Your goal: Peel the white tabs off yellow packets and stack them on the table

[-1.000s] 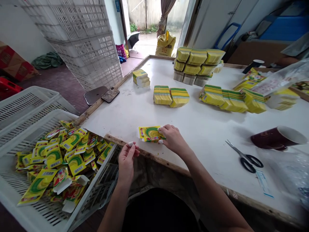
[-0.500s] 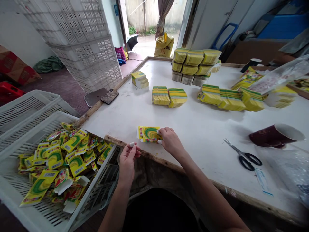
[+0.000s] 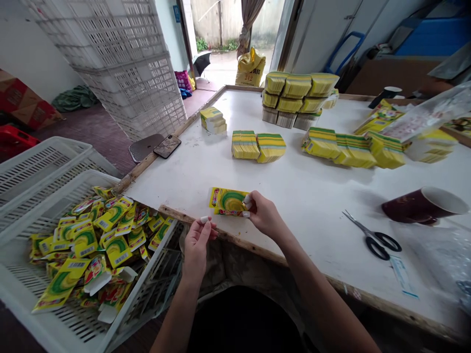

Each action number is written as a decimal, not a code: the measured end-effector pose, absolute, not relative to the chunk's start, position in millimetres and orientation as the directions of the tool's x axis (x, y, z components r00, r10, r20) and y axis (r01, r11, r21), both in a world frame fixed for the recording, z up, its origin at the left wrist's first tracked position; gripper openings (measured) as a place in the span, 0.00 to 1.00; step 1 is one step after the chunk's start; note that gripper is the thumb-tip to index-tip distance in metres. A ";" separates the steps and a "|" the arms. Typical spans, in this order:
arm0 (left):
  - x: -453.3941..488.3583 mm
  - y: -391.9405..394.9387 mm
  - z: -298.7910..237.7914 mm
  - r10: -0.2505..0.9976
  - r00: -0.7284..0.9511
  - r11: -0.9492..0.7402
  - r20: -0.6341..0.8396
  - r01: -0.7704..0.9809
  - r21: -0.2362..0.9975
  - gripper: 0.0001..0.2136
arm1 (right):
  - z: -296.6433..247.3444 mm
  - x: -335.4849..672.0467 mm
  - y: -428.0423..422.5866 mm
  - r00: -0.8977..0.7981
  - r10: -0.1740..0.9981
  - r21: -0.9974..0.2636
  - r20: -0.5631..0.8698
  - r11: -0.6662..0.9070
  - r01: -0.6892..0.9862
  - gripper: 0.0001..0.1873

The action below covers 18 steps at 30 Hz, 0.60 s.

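A small yellow-and-green carton [image 3: 231, 200] lies almost flat at the near edge of the white table. My right hand [image 3: 265, 213] pinches its right end between thumb and fingers, white wraps on the fingertips. To the left and nearer to me, my left hand [image 3: 197, 240] hovers by the wooden table edge, apart from the carton. Its thumb is pressed against its fingers, one of which has a white wrap at the tip; I see nothing held there. Left of it, a white plastic crate [image 3: 138, 289] holds a heap of similar cartons [image 3: 116, 213].
Bundles of flattened cartons [image 3: 257, 147] stand across the table [image 3: 176, 181], with a tall stack [image 3: 294, 98] behind. Scissors [image 3: 371, 238] and a tipped dark mug [image 3: 408, 206] lie right. A phone [image 3: 167, 146] rests on the left edge. Stacked crates [image 3: 125, 59] rise behind.
The carton has turned slightly in my right hand; the white flap at its left end no longer shows, and yellow printing is there instead. My left hand has shifted slightly right.
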<state>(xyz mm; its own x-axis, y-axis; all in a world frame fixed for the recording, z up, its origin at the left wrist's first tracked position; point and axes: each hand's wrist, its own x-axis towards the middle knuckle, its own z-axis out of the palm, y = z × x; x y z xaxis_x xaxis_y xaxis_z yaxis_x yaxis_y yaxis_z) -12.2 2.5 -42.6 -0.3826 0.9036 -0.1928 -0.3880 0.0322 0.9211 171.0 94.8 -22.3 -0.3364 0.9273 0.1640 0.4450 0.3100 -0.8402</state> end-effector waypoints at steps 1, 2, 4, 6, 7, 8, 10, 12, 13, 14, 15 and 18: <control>-10.3 2.4 -42.2 0.910 -0.375 0.018 -0.175 -0.386 0.922 0.21 | -20.1 168.2 90.3 -0.323 0.932 -0.867 0.165 0.293 0.403 0.15; -8.0 2.5 -41.3 0.918 -0.367 -0.005 -0.149 -0.387 0.922 0.25 | -18.3 164.1 84.7 -0.315 0.935 -0.889 0.164 0.279 0.364 0.15; -3.4 3.2 -38.1 0.928 -0.362 -0.074 -0.089 -0.412 0.908 0.31 | -16.6 152.8 71.1 -0.331 0.931 -0.922 0.154 0.256 0.289 0.14; -0.6 4.6 -33.4 0.922 -0.383 -0.145 -0.059 -0.482 0.864 0.30 | -18.1 140.0 56.6 -0.387 0.912 -0.947 0.138 0.236 0.219 0.13; -0.3 5.6 -30.8 0.915 -0.399 -0.175 -0.059 -0.524 0.833 0.28 | -19.7 134.1 49.9 -0.417 0.900 -0.957 0.129 0.223 0.187 0.13; -0.8 6.7 -28.2 0.909 -0.412 -0.195 -0.068 -0.562 0.804 0.26 | -21.6 129.0 44.0 -0.438 0.891 -0.965 0.120 0.208 0.159 0.13; -2.6 9.1 -24.0 0.905 -0.418 -0.211 -0.081 -0.606 0.767 0.25 | -24.5 121.4 35.0 -0.457 0.884 -0.978 0.103 0.173 0.114 0.13; -3.4 11.3 -21.8 0.889 -0.451 -0.235 -0.075 -0.593 0.770 0.24 | -24.9 117.4 29.7 -0.449 0.889 -0.987 0.090 0.141 0.081 0.13; -2.9 12.0 -21.6 0.870 -0.487 -0.253 -0.073 -0.569 0.783 0.23 | -24.2 116.3 28.2 -0.441 0.893 -0.989 0.086 0.129 0.068 0.12; -1.7 12.3 -22.0 0.841 -0.536 -0.274 -0.069 -0.533 0.800 0.23 | -23.1 115.6 27.3 -0.431 0.898 -0.991 0.085 0.122 0.058 0.12; 0.1 12.0 -23.0 0.806 -0.588 -0.294 -0.060 -0.486 0.823 0.23 | -21.9 115.1 26.7 -0.423 0.902 -0.993 0.083 0.113 0.046 0.11; 5.5 7.6 -29.0 0.733 -0.680 -0.286 -0.005 -0.316 0.905 0.25 | -20.9 113.9 26.7 -0.425 0.904 -0.999 0.050 0.036 -0.040 0.10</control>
<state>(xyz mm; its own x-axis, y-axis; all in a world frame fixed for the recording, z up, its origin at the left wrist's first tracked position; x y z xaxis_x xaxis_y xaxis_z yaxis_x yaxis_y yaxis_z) 5.5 7.6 -29.0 -0.6797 0.7335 -0.0051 -0.3157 -0.2863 0.9046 113.9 26.7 -20.9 -0.4252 0.9037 0.0501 -0.0404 0.0363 -0.9985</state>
